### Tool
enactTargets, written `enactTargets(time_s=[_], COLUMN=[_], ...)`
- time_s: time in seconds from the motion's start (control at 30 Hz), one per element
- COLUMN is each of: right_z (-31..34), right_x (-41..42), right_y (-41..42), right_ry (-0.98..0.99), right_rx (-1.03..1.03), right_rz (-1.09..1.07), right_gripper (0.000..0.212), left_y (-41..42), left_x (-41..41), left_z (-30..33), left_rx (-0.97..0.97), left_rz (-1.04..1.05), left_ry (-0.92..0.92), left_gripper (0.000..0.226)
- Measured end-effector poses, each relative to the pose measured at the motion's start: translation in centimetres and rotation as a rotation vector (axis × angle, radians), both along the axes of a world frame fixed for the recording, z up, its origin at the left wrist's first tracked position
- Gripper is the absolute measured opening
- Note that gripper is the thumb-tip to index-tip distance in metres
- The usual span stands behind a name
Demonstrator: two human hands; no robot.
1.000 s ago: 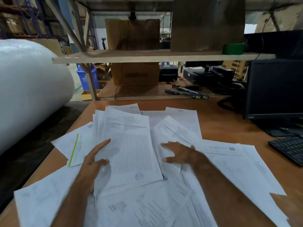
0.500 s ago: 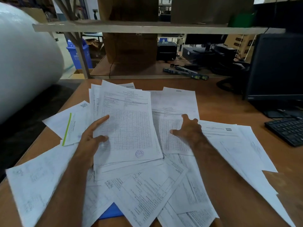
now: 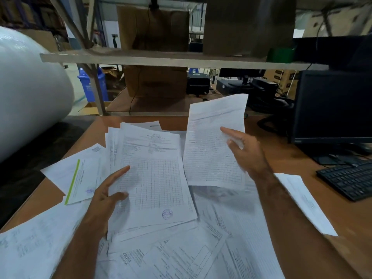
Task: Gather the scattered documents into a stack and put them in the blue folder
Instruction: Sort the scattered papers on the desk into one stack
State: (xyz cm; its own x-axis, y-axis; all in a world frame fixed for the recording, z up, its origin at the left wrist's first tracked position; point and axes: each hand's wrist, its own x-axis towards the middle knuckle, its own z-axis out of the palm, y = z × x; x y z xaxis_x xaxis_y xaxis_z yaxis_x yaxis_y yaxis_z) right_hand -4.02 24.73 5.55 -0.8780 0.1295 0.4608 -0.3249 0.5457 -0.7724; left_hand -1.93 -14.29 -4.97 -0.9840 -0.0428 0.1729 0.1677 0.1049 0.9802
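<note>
Warehouse shelving rose behind a brown bench (image 3: pixel 291 158) strewn with scattered documents (image 3: pixel 231 238). At its middle lay a partly gathered stack (image 3: pixel 155 178), its left edge held in the left hand (image 3: pixel 106 198), thumb on top. The right hand (image 3: pixel 247 152) pinched a lifted sheet (image 3: pixel 213 146) beside the stack, tilted up off the bench. I could not see the blue folder.

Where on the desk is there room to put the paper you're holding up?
Bare wood shows along the table's right side, between the lifted sheet in the right hand and the keyboard, and at the far edge past the stack under the left hand. The middle and near side are crowded with scattered papers.
</note>
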Motion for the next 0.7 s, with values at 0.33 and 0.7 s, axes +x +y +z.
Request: enactTargets(time_s=[0.33,0.7], right_z=[3.6,-6.1], right_x=[4.2,3.5], right_y=[-0.6,-5.2], right_ry=[-0.028,-0.301], right_rx=[-0.512,0.075], right_rz=[0.343,0.288], right_gripper=[0.052,0.074], left_y=[0.9,0.7], left_x=[1.2,1.5], left_z=[1.6,1.1], left_rx=[0.019,0.055], left_rz=[0.014,-0.029], left_ry=[0.020,-0.041], left_gripper=[0.061,0.073])
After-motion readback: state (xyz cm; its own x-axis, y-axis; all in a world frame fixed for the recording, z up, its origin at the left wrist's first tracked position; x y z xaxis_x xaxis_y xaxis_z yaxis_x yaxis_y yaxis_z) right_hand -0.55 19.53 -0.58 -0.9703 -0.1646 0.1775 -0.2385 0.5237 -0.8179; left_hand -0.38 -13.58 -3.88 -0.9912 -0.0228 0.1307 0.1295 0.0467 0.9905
